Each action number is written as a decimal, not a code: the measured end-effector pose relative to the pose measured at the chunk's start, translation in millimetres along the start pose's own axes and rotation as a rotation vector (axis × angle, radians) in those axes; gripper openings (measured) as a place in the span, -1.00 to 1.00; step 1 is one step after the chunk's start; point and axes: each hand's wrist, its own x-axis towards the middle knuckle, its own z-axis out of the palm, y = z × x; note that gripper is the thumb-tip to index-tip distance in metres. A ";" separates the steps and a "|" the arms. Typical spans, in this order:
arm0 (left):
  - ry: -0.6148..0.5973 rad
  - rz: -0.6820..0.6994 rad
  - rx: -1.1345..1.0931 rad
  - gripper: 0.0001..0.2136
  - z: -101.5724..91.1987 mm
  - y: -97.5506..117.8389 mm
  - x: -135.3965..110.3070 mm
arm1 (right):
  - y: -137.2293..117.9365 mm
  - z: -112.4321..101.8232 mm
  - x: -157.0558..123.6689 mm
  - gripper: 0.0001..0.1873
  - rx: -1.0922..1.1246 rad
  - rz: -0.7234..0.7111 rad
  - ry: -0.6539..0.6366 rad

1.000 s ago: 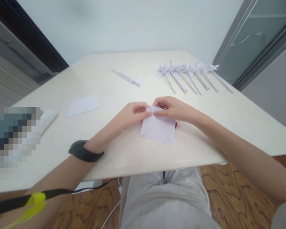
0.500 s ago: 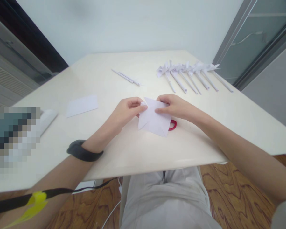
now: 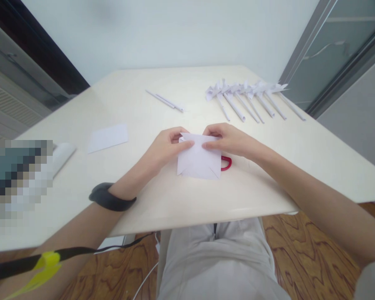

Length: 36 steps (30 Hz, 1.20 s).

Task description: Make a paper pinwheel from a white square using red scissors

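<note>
A white square of paper (image 3: 200,160), with slits running in from its lower corners, is held between my two hands over the near part of the table. My left hand (image 3: 174,143) pinches its upper left part, thumb on the front face. On the upper right my right hand (image 3: 223,136) grips it the same way, thumb in front and fingers behind. Just past the paper's right edge a red scissors handle (image 3: 226,163) pokes out; the paper hides the rest.
Several paper pinwheels (image 3: 246,89) on rolled paper sticks lie in a row at the back right. Thin rolled paper sticks (image 3: 165,101) rest at the back middle. A stack of white paper (image 3: 108,138) lies to the left, near a blurred-out object (image 3: 15,179). The white table's front edge (image 3: 206,224) is close to my lap.
The paper has turned level and shifted slightly left. Its upper left corner, folded in under my left thumb before, now lies flatter, with a tip showing above the thumb.
</note>
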 end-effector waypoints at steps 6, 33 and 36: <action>-0.155 0.000 0.061 -0.85 1.3 -5.2 2.0 | -0.1 -1.4 1.4 -0.85 -0.046 0.007 0.109; -0.131 -0.025 -0.038 -0.90 3.9 4.1 -2.4 | 0.4 4.1 1.8 -0.88 0.054 -0.079 0.043; -0.135 -0.017 -0.039 -0.90 4.2 5.1 -3.3 | 0.0 3.7 2.2 -0.88 0.059 -0.067 0.036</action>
